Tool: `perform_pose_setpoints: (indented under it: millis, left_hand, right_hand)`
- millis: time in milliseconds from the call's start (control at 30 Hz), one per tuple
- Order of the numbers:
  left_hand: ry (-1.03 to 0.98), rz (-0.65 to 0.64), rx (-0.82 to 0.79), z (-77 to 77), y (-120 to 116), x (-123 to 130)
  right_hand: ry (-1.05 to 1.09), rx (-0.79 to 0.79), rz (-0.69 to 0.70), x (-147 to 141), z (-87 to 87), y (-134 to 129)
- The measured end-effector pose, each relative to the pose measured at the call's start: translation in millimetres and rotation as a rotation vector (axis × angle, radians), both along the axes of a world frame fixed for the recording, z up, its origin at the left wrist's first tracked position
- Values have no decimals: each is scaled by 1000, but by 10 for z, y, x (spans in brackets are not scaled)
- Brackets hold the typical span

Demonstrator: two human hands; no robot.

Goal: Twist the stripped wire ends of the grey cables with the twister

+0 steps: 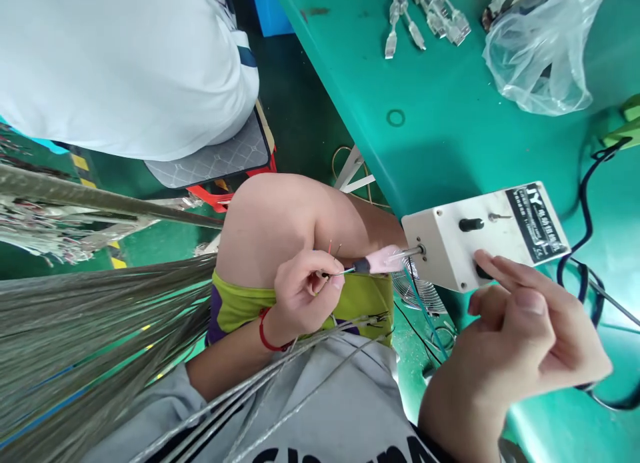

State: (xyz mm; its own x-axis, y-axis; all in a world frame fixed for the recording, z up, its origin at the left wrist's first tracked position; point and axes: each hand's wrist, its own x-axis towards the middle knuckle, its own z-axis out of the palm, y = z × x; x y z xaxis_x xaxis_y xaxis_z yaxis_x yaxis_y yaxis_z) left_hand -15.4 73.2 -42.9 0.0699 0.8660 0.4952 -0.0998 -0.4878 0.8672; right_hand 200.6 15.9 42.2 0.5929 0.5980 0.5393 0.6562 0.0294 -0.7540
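My left hand (307, 293) is closed, thumb and fingertips pinching thin wires (330, 250), with an orange one and others poking up. At the pinch, the wires meet the thin metal tip (349, 270) of a pink-wrapped shaft (383, 259). That shaft comes out of the end of a white wire-twisting machine (450, 243), which carries a "JY" label, a black knob (471, 224) and a small toggle switch (497, 217). My right hand (530, 336) reaches to the machine's front edge, index finger stretched over a black control (483, 272), the other fingers curled. I see nothing held in it.
Grey cables (310, 336) lie across my lap; a thick bundle (125, 316) hangs at left. A person in white (125, 70) sits on a stool (220, 156). USB cables (435, 10) and a plastic bag (545, 63) lie on the green table (360, 63). A black cord (585, 210) runs at right.
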Motion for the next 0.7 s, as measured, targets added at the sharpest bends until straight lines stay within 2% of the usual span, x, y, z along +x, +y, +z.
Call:
perform_pose_setpoints:
  millis: [67,133,233,300,367,433,500,567,633,700]
  left_hand:
    - [-1,22,2,-7,-12,-4]
    - [-14,44,-6,-38,-37,-5]
    - [-89,75,-65,-118,-103,-10]
    - [-137,73,-93,-167,-153,-16]
    - [-136,57,-84,-186,-187,-25]
    - [-104,61,-69,-168,-191,-30]
    - [-76,71,-54,-124,-168,-33]
    - [-72,66,-30,-78,-132,-33]
    - [-80,42,-12,-50,-105,-32]
    - [-82,33,-19,-49,-99,-28]
  right_hand:
    - [54,75,-64,-61,42,84]
    - [103,78,-46,-83,62,116]
    - [106,139,-49,-107,32,35]
    - [105,224,8,-159,-16,-102]
    - [154,235,173,-244,-70,-251]
    - [302,35,411,-339,-124,-338]
    - [531,-306,626,-418,-184,-316]
    - [755,-584,759,-468,-260,-207]
    - [931,-673,797,-488,-343,-77]
    - [1076,-619,796,-486,-408,21]
